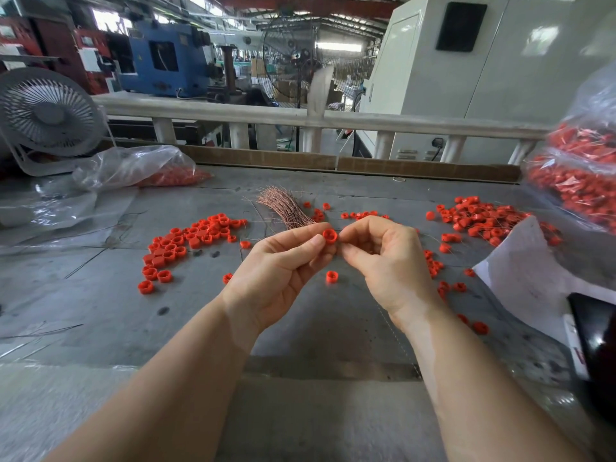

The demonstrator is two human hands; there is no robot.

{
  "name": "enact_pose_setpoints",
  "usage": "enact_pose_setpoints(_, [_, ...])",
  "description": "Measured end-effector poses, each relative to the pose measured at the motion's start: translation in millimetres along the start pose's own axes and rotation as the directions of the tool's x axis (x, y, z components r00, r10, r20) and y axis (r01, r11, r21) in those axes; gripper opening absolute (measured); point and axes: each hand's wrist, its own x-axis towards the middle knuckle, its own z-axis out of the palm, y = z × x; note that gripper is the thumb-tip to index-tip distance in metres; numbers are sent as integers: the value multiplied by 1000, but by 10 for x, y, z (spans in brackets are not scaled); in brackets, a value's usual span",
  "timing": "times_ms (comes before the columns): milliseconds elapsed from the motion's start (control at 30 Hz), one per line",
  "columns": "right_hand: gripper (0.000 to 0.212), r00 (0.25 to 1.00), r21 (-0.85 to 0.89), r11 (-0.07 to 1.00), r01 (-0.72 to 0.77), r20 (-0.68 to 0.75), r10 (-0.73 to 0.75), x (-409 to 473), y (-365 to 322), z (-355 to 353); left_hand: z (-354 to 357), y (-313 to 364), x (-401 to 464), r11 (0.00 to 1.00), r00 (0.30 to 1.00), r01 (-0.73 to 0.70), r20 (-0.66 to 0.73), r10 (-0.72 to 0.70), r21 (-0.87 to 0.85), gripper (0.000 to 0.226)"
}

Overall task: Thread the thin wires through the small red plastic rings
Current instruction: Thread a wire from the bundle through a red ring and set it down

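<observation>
Small red plastic ring [329, 236] sat pinched between thumb and forefinger of the left hand [280, 271], raised above the grey tabletop [100, 295]. Touching it from the right, the right hand [383, 261] had its grip closed with fingertips curled together; any thin wire in that pinch was too fine to confirm. Just behind both grips lay a bundle of thin copper-coloured wires [283, 208], flanked by loose red rings [186, 241].

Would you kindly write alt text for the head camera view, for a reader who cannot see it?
A person's left hand pinches a small red ring above a grey table, while the right hand pinches at its side. Loose red rings and a bundle of thin wires lie behind.
</observation>
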Motion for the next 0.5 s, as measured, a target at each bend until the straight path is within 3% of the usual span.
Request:
enact_pose_setpoints(167, [27, 1000, -100, 995, 28, 6, -28, 16, 13, 0, -4, -9, 4, 1000, 1000, -10, -12, 10, 27, 19])
enact_pose_setpoints(500, [29, 1000, -59, 998, 16, 17, -15, 2, -12, 0, 8, -3, -4, 999, 1000, -13, -22, 14, 48, 18])
